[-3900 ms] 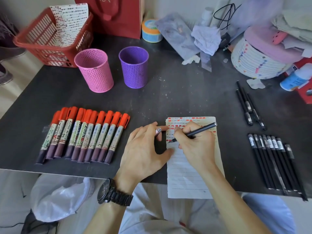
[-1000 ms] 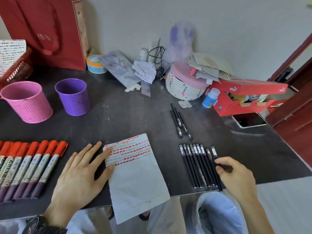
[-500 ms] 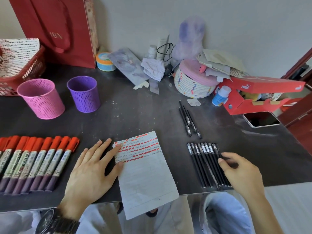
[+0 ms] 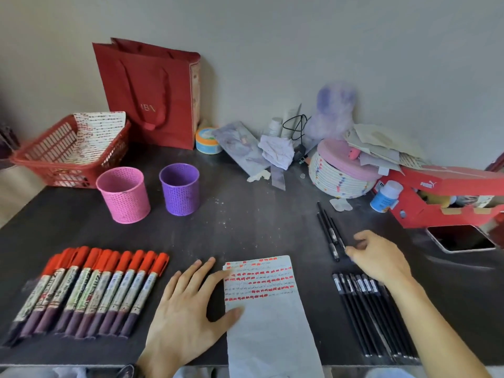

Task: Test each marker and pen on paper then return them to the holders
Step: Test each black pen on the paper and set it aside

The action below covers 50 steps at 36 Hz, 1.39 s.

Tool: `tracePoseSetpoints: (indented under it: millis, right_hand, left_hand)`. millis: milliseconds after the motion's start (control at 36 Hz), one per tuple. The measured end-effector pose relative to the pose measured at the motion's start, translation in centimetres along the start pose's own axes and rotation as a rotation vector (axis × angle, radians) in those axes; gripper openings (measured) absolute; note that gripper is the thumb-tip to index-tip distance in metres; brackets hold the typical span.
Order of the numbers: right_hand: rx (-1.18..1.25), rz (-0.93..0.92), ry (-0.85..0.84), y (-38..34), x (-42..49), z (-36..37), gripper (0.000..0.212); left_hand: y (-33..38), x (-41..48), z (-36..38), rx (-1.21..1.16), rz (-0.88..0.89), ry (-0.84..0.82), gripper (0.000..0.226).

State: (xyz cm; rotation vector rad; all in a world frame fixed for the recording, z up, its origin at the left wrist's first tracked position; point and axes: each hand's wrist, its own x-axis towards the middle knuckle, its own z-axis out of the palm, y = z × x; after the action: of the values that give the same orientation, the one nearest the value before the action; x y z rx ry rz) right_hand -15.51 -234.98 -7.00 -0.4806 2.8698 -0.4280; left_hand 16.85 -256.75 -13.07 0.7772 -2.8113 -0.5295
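A lined paper sheet (image 4: 268,309) with rows of red and black test marks lies at the table's front edge. My left hand (image 4: 188,309) rests flat on the table, fingers spread, thumb and forefinger touching the sheet's left edge. Several red-capped markers (image 4: 90,290) lie in a row to the left. Several black pens (image 4: 373,315) lie in a row to the right, partly under my right forearm. My right hand (image 4: 379,257) hovers beyond that row, thumb and fingers apart, fingertips right beside three separate black pens (image 4: 328,230). The pink holder (image 4: 124,195) and purple holder (image 4: 180,189) stand behind.
A red mesh basket (image 4: 68,156) with marked paper and a red paper bag (image 4: 152,91) stand at the back left. A tape roll, rags, a round woven box (image 4: 341,175), a small bottle, a red shoebox (image 4: 447,197) and a phone (image 4: 461,238) crowd the back right.
My right hand has left the near end of the black pen row and moved forward to the three separate pens. My left hand stays flat at the paper's edge.
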Motion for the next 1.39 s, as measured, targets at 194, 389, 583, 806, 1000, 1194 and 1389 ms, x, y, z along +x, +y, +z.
tracePoseSetpoints:
  millis: [194, 389, 583, 806, 1000, 1194, 1389]
  right_hand:
    - [-0.113, 0.015, -0.129, -0.4, 2.9, 0.4, 0.036]
    - [-0.038, -0.012, -0.126, 0.4, 3.9, 0.3, 0.032]
    - [0.108, 0.029, -0.229, 0.9, 4.7, -0.4, 0.031]
    - [0.334, -0.016, -0.204, 1.1, 4.7, -1.5, 0.016]
    - [0.933, -0.028, -0.14, -2.2, -1.3, -0.8, 0.018]
    - [1.197, -0.123, -0.296, -6.3, -11.0, 2.6, 0.026]
    - [1.181, -0.234, -0.457, -9.0, -17.0, 5.6, 0.03]
  left_hand:
    - [-0.3, 0.1, 0.5, 0.001, 0.008, 0.019, 0.067]
    - [-0.5, 0.2, 0.8, 0.006, 0.025, 0.065, 0.074]
    - [-0.6, 0.2, 1.2, 0.024, 0.025, 0.067, 0.073]
    - [-0.6, 0.2, 1.1, 0.002, 0.02, 0.074, 0.072]
    - [-0.5, 0.2, 1.0, -0.017, 0.019, 0.086, 0.073]
    - [0.1, -0.2, -0.3, -0.195, 0.041, 0.171, 0.077]
    - [2.1, -2.3, -1.5, -0.349, 0.12, 0.179, 0.065]
